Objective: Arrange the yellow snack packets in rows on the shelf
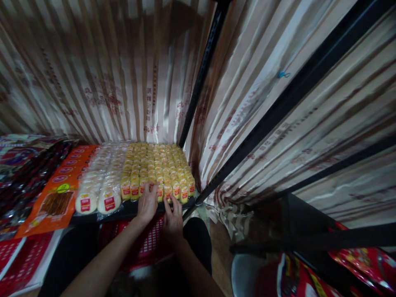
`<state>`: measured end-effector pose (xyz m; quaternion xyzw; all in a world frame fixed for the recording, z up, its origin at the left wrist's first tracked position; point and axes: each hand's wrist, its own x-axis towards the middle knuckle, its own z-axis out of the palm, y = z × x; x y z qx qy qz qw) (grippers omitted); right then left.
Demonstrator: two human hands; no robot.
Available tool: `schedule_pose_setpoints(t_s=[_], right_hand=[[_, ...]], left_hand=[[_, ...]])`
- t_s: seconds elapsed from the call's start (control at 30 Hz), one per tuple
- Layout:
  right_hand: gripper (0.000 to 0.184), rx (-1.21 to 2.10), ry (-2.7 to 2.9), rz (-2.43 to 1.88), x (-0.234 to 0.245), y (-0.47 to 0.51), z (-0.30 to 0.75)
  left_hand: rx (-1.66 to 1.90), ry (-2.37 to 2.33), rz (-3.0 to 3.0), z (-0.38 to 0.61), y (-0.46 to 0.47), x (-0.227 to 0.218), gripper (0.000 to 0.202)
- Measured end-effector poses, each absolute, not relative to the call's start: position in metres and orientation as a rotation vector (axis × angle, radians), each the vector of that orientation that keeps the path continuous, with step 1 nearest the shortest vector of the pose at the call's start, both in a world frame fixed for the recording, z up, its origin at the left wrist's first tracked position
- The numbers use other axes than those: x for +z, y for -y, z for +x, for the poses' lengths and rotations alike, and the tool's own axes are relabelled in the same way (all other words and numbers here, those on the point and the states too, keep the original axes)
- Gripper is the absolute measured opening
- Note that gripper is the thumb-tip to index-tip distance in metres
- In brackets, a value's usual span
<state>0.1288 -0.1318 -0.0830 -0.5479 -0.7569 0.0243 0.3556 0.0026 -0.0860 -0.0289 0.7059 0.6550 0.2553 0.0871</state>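
Note:
Rows of small yellow wrapped snack packets (pixel 157 165) with red labels stand packed together on a dark shelf (pixel 130 208). My left hand (pixel 147 203) is at the front row, its fingers closed over the top of a packet near the middle. Just to the right, my right hand (pixel 173 216) reaches up with its fingers apart, and the tips touch the front of a neighbouring packet. The fingers partly hide the packets behind them. Left of the yellow packets stand two rows of round white wrapped cakes (pixel 109 202) with red labels.
An orange snack bag (pixel 58 202) and dark glossy packs (pixel 27 173) lie at the left. A red plastic basket (pixel 151 243) is below the shelf. Black metal posts (pixel 247 142) slant in front of the pleated printed curtain (pixel 123 74). Red packages (pixel 365 264) are at lower right.

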Motion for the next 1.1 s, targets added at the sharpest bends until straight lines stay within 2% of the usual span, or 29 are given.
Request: schedule_pose_setpoints(t_s=[0.17, 0.5, 1.1], right_hand=[[0.071, 0.053, 1.977, -1.420, -0.081, 0.127, 0.128], [0.055, 0.027, 1.936, -1.379, -0.080, 0.120, 0.131], [0.062, -0.071, 1.994, -1.410, -0.088, 0.112, 0.130]], left_hand=[[0.765, -1.947, 2.110, 0.003, 0.086, -0.028, 0.040], [0.785, -1.935, 2.117, 0.004, 0.088, -0.027, 0.040], [0.870, -1.853, 2.100, 0.001, 0.084, -0.033, 0.039]])
